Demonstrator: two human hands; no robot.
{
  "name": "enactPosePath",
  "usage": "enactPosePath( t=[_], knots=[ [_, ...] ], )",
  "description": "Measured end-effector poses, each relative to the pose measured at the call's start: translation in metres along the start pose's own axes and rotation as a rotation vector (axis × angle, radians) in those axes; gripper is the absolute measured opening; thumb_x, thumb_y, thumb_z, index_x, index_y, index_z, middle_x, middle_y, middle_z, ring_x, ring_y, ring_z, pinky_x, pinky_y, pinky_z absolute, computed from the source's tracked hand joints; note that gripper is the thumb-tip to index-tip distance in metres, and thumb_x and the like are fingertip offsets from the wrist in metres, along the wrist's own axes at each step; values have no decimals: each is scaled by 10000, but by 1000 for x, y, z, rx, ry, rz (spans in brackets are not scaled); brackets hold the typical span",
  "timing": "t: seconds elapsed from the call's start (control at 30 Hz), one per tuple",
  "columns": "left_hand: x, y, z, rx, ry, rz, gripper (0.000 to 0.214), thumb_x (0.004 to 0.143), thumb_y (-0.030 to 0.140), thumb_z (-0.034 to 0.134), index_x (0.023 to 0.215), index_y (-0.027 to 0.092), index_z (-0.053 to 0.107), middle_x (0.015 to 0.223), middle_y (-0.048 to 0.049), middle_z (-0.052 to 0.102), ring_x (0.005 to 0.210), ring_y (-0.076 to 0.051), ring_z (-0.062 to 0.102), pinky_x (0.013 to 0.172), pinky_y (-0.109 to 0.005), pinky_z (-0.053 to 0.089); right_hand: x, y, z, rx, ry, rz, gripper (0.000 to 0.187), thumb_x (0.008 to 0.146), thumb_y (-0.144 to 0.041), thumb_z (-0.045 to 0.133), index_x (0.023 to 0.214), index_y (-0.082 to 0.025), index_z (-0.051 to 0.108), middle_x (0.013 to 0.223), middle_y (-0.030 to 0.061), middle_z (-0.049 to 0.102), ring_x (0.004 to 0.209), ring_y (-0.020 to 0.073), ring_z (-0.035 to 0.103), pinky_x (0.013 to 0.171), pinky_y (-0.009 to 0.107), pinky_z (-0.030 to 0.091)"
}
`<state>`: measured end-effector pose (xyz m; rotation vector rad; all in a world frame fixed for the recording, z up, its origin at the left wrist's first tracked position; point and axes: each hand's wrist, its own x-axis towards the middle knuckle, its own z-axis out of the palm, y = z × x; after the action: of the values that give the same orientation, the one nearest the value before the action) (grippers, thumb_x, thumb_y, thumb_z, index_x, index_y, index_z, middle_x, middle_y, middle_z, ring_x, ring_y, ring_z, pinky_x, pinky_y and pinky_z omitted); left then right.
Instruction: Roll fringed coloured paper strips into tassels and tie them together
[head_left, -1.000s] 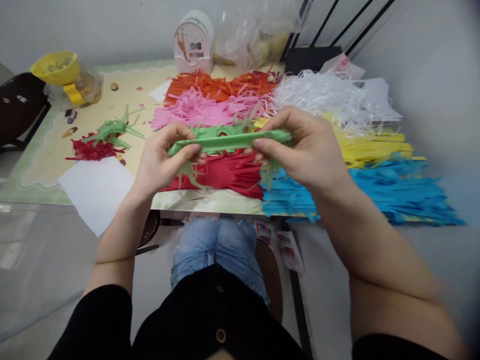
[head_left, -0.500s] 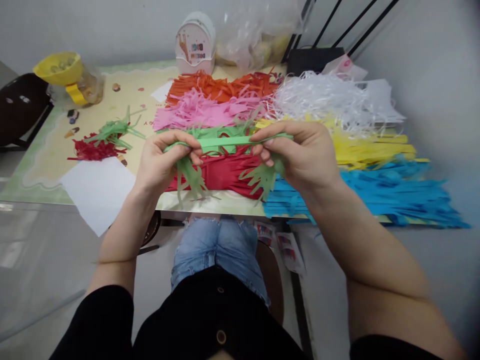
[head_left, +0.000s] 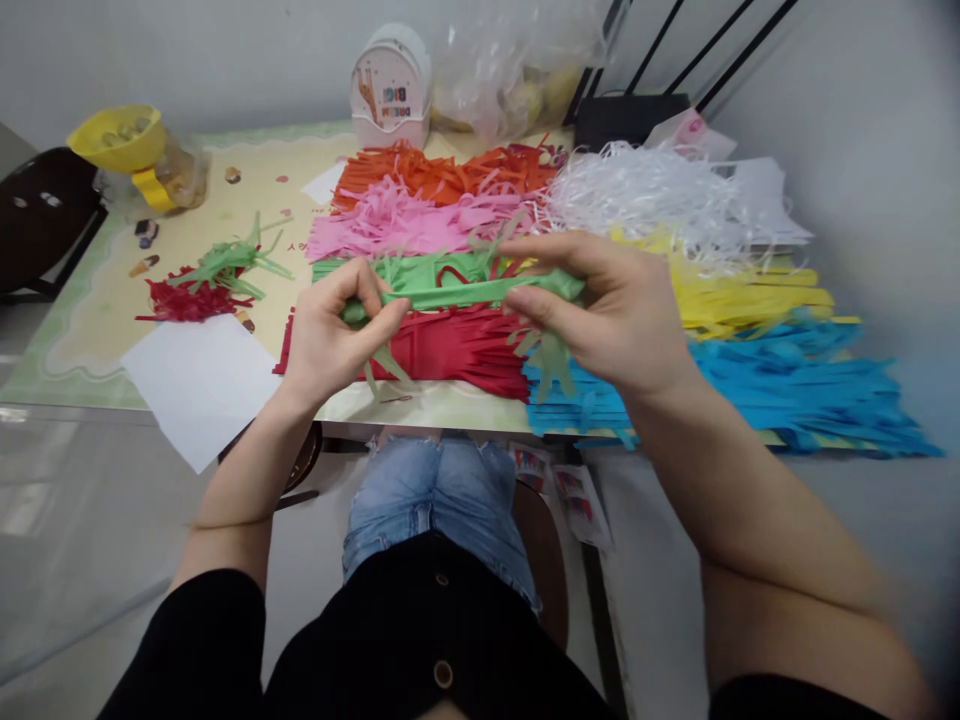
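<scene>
I hold a green fringed paper strip (head_left: 457, 293) stretched level between both hands, above the near table edge. My left hand (head_left: 337, 335) pinches its left end with thumb and fingers. My right hand (head_left: 607, 310) is closed round its right end. Cut green fringes dangle below both hands. Under the strip lie a green fringed sheet (head_left: 420, 268) and a red fringed sheet (head_left: 450, 345).
Fringed paper piles cover the table: orange (head_left: 442, 170), pink (head_left: 405, 222), white (head_left: 645, 190), yellow (head_left: 742, 290), blue (head_left: 750, 385). A white sheet (head_left: 199, 385) overhangs the near-left edge. Red and green scraps (head_left: 202, 285), a yellow-lidded jar (head_left: 142, 155) and a white box (head_left: 390, 85) stand further back.
The strip has been turned and rolled tighter between my fingers. The fringes that hung wide half a second ago now hang shorter and closer to my hands. Both hands stayed in place.
</scene>
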<state>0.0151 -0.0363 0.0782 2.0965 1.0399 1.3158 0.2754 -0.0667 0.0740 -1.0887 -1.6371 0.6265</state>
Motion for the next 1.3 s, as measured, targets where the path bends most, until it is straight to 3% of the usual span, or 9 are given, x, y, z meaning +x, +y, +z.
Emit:
enactPosePath(
  t=[0.07, 0.17, 0.37, 0.53, 0.83, 0.97, 1.1, 1.2, 1.3],
  knots=[
    [-1, 1, -1, 87, -24, 4, 245, 886, 427, 778, 826, 233, 641, 790, -14, 698, 778, -158, 678, 755, -308, 585, -1, -4, -1, -121, 7, -36, 211, 880, -366, 802, 1066, -268, 806, 1095, 52, 816, 1012, 273, 758, 932, 438, 617],
    [-2, 4, -2, 122, -75, 7, 177, 910, 380, 757, 990, 227, 716, 907, -36, 768, 841, -162, 715, 809, -290, 592, -3, -7, 0, -174, 7, -10, 70, 902, -304, 758, 946, -262, 794, 979, 43, 818, 976, 276, 769, 919, 438, 622],
    [-5, 4, -2, -137, -108, -142, 220, 929, 414, 750, 911, 194, 744, 809, -38, 790, 713, -165, 759, 721, -292, 642, -5, -4, 6, 144, -13, 150, 126, 882, -342, 809, 892, -232, 751, 782, 23, 763, 690, 190, 741, 665, 349, 649],
    [-4, -4, -1, -392, -130, -317, 285, 884, 466, 791, 1015, 213, 796, 805, -40, 795, 692, -198, 788, 660, -343, 688, -3, 1, 10, 402, -32, 216, 204, 829, -382, 876, 970, -245, 823, 772, 16, 781, 649, 163, 738, 662, 325, 678],
    [-5, -17, 4, -487, -140, -355, 214, 817, 410, 783, 778, 205, 739, 739, -41, 766, 654, -213, 777, 647, -390, 696, 5, 8, 12, 524, -103, 224, 318, 681, -467, 968, 801, -205, 834, 690, 16, 755, 555, 131, 685, 581, 271, 647],
    [-12, -16, -2, -463, -157, -312, 116, 819, 311, 759, 784, 200, 758, 773, -56, 792, 681, -210, 781, 676, -349, 681, 0, 6, 11, 344, -29, 137, 158, 818, -371, 850, 830, -215, 832, 753, 26, 778, 594, 150, 704, 601, 297, 644],
    [0, -3, -21, -271, -458, -167, 80, 850, 238, 732, 797, 191, 771, 927, -92, 827, 949, -240, 809, 847, -331, 660, -3, -4, 3, 43, -121, -181, 157, 881, -193, 698, 865, -279, 829, 814, 2, 793, 697, 163, 737, 704, 314, 623],
    [18, 12, -27, -154, -549, -50, 84, 855, 286, 766, 864, 204, 780, 1098, -92, 823, 1146, -256, 765, 1015, -347, 605, -2, -13, -4, -114, -227, -333, 202, 901, -201, 661, 905, -323, 822, 905, -6, 807, 852, 191, 771, 840, 347, 629],
    [31, 21, -20, -52, -633, 10, 138, 875, 351, 771, 926, 226, 796, 951, -45, 823, 927, -207, 784, 927, -315, 607, -2, -17, -7, -240, -341, -349, 188, 930, -259, 646, 963, -341, 812, 1027, 3, 814, 957, 203, 774, 915, 364, 628]
  ],
)
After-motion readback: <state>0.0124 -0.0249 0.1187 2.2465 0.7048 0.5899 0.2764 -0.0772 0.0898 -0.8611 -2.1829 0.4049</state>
